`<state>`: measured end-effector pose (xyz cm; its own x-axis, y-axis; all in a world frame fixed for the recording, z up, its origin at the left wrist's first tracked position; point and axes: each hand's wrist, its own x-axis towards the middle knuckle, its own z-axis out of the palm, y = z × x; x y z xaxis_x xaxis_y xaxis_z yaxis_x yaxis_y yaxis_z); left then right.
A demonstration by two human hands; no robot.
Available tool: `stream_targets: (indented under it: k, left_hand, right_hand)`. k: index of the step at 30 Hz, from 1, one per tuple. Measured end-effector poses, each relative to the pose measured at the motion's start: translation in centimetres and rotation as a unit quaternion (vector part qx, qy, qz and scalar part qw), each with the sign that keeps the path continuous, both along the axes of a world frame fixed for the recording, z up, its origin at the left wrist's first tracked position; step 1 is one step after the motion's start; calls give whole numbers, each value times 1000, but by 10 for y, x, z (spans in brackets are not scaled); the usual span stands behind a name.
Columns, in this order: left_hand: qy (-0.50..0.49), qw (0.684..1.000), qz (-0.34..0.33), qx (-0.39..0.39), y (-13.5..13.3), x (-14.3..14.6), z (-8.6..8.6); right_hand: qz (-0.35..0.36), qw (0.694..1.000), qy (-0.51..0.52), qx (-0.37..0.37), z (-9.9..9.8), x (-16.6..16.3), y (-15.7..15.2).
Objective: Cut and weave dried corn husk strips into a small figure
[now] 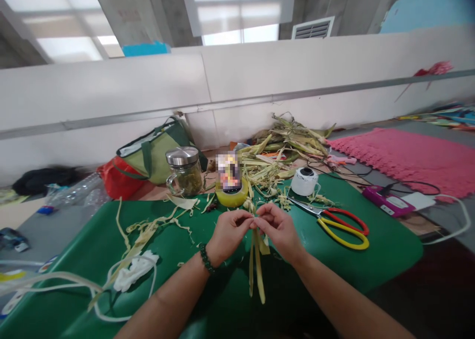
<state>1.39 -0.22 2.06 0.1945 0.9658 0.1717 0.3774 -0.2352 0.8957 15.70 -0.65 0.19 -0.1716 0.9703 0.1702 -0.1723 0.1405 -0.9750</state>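
Note:
At the near middle of the green mat, my left hand (230, 234) and my right hand (281, 232) meet with their fingertips pinched together. Between them is a small bundle of pale corn husk strips (259, 272), whose ends hang down below my fingers. The exact grip point is hidden by the fingers. Just beyond my hands stands a roll of yellowish tape (232, 196) with a phone (228, 170), its screen blurred, propped on it. Scissors (326, 217) with one red and one yellow handle lie to the right, beside a spool of white thread (304, 181).
A lidded glass jar (184, 173) stands back left, near a green bag (154, 153). Dried corn husks (289, 138) are piled behind. On the left lie husk scraps (144, 235), a crumpled white tissue (135, 271) and a white cable. A purple power strip (388, 200) sits right.

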Motion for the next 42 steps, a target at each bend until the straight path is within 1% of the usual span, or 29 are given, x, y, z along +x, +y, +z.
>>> stream_targets:
  k: [4, 7, 9, 11, 12, 14, 17, 19, 21, 23, 25, 27, 29, 31, 32, 33, 34, 35, 37, 40, 42]
  left_hand:
    - [73, 997, -32, 23, -3, -2, 4]
    - [92, 993, -56, 40, -4, -3, 5]
    - [78, 994, -64, 41, -4, -3, 4]
    - [51, 997, -55, 27, -3, -4, 3]
    - [34, 998, -47, 17, -3, -5, 4]
    - [0, 999, -43, -3, -1, -7, 6]
    - [-34, 997, -56, -38, 0, -10, 12]
    - [-45, 995, -63, -64, 0, -11, 16]
    - [-48, 994, -62, -79, 0, -12, 19]
    - [-46, 994, -54, -80, 0, -12, 20]
    - [-48, 995, -40, -82, 1, -12, 20]
    - [-52, 995, -29, -86, 2, -12, 19]
    - [-47, 996, -19, -77, 3, -12, 18]
    - [-34, 998, -16, -58, 3, -12, 18]
    - [-29, 998, -17, -51, 3, -11, 18]
    - [-26, 998, -20, -47, 2, -11, 17]
    - [-23, 999, -26, -42, 1, -10, 17]
    - [-17, 999, -32, -35, -1, -9, 16]
    - [10, 999, -37, -7, -4, -8, 15]
    - [92, 994, -12, 60, -7, -8, 12]
    - [156, 982, 5, 106, -8, -9, 12]
  right_hand:
    - [-26, 994, -64, 82, 3, -5, -5]
    - [-29, 989, -92, 108, 3, -8, -4]
    - [-25, 988, -95, 117, 5, -7, -3]
    - [-29, 985, -100, 138, 10, -4, -1]
    - [-20, 982, -116, 151, 12, -2, 0]
    - [22, 970, -178, 167, 16, 4, 5]
    - [83, 949, -265, 148, 19, 12, 13]
    - [87, 945, -281, 139, 20, 15, 17]
    - [87, 938, -296, 157, 21, 17, 20]
    - [72, 920, -330, 197, 22, 21, 20]
    - [58, 895, -373, 237, 24, 26, 20]
    - [62, 870, -410, 267, 25, 33, 19]
    - [66, 838, -461, 285, 26, 40, 18]
    - [47, 801, -520, 292, 28, 46, 17]
    - [31, 789, -537, 298, 30, 47, 15]
    - [15, 785, -539, 305, 31, 48, 14]
    - [6, 790, -528, 313, 32, 47, 13]
    - [5, 801, -507, 318, 33, 45, 12]
    - [18, 824, -468, 318, 32, 39, 10]
    - [59, 845, -434, 308, 28, 29, 12]
    - [60, 861, -418, 283, 27, 27, 13]
